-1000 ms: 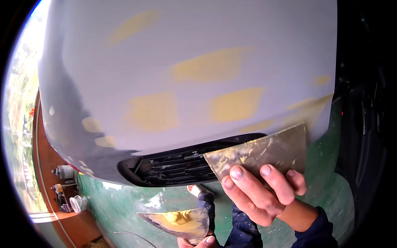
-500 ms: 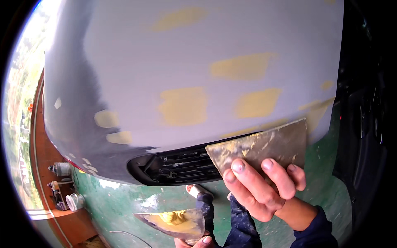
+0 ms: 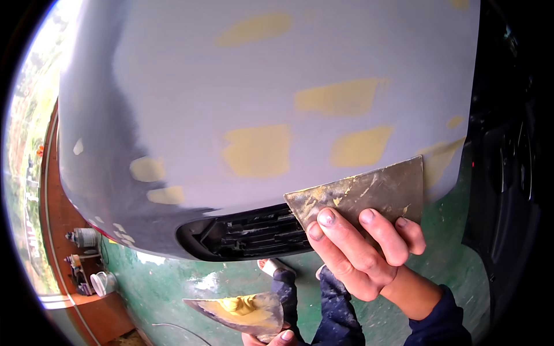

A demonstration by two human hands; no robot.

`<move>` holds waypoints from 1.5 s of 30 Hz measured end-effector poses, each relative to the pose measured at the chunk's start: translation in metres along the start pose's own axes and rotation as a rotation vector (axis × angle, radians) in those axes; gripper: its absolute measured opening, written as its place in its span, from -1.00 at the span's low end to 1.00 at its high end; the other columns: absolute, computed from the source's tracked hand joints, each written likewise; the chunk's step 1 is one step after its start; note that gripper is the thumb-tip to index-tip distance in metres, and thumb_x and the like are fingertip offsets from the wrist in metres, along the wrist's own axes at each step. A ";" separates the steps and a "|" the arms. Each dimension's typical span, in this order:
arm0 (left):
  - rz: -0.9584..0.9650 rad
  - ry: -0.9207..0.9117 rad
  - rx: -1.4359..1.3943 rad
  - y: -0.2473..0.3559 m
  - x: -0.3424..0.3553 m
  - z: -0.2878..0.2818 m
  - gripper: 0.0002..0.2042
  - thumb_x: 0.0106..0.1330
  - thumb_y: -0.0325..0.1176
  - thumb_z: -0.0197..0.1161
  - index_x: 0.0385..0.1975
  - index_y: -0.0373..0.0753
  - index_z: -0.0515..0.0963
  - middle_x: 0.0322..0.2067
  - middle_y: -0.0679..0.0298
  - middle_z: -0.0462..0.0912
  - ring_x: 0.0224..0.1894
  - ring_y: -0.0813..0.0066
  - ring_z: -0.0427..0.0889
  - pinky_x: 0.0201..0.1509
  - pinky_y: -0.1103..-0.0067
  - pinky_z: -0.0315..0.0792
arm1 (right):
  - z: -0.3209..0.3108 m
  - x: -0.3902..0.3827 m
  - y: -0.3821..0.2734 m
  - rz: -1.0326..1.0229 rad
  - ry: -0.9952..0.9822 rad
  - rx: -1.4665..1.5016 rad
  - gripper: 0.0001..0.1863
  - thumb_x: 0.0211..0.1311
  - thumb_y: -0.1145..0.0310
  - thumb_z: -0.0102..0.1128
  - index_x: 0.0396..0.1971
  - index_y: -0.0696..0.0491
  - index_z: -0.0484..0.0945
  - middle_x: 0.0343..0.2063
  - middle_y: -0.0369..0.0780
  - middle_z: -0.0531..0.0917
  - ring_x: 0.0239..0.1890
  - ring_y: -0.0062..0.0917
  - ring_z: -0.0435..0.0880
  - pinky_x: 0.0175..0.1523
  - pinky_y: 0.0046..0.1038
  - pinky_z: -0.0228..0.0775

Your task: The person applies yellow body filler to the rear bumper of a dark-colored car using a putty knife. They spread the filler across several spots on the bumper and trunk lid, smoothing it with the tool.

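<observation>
A grey primed car panel (image 3: 173,86) bears several yellow patches (image 3: 257,150) above a black grille (image 3: 242,233). My right hand (image 3: 366,248) grips a rectangular metal spreader (image 3: 381,187), its fingers spread across the blade, which is streaked with yellow; the blade overlaps the panel's lower edge, and I cannot tell whether it touches. At the bottom, my left hand (image 3: 270,337) holds a wide putty knife (image 3: 205,307) with a mound of yellow putty (image 3: 236,304) on it, apart from the panel.
Green floor (image 3: 150,288) lies beneath me, with my legs and feet in view and a hose (image 3: 179,327). At the left stand a metal can (image 3: 86,237), a small stand of tools (image 3: 82,271) and a white bucket (image 3: 104,284). A dark car (image 3: 502,202) is at the right.
The panel has shifted rightward in view as the camera moved. My right hand has risen with the spreader. My left hand has moved slightly left and down with the putty knife.
</observation>
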State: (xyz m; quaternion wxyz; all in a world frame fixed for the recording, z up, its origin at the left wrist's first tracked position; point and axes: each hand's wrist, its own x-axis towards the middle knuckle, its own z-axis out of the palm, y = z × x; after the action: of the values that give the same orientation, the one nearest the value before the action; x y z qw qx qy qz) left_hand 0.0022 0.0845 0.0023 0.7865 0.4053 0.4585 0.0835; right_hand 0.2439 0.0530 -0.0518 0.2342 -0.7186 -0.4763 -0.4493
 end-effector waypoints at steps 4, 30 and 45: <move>0.004 -0.021 0.003 -0.005 0.000 -0.005 -0.69 0.41 -0.33 0.24 -0.58 -0.34 0.46 -0.72 0.21 0.48 -0.71 0.47 0.44 -0.63 0.55 0.35 | -0.003 -0.007 0.001 -0.059 -0.018 0.037 -0.91 0.11 0.31 0.40 -0.37 -0.23 0.72 -0.18 -0.56 0.72 0.10 -0.50 0.47 0.27 -0.29 0.11; 0.021 -0.013 -0.017 0.001 0.001 -0.006 -0.77 0.38 -0.40 0.25 -0.52 -0.34 0.46 -0.74 0.22 0.47 -0.74 0.47 0.44 -0.66 0.54 0.36 | -0.018 0.010 -0.001 -0.050 -0.074 0.044 -0.92 0.11 0.35 0.40 -0.39 -0.15 0.68 -0.20 -0.52 0.73 0.01 -0.52 0.48 0.20 -0.31 0.15; 0.018 -0.008 -0.008 0.008 0.000 -0.003 -0.71 0.37 -0.37 0.27 -0.59 -0.30 0.42 -0.75 0.24 0.44 -0.75 0.49 0.41 -0.68 0.55 0.32 | -0.019 0.002 -0.004 0.007 -0.056 0.064 -0.89 0.08 0.29 0.40 -0.36 -0.24 0.72 -0.19 -0.59 0.73 0.01 -0.59 0.47 0.25 -0.29 0.06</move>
State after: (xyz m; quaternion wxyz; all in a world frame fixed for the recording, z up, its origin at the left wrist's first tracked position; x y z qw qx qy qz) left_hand 0.0019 0.0917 0.0071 0.7893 0.4063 0.4513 0.0906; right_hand 0.2322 0.0411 -0.0408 0.2453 -0.7246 -0.4944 -0.4128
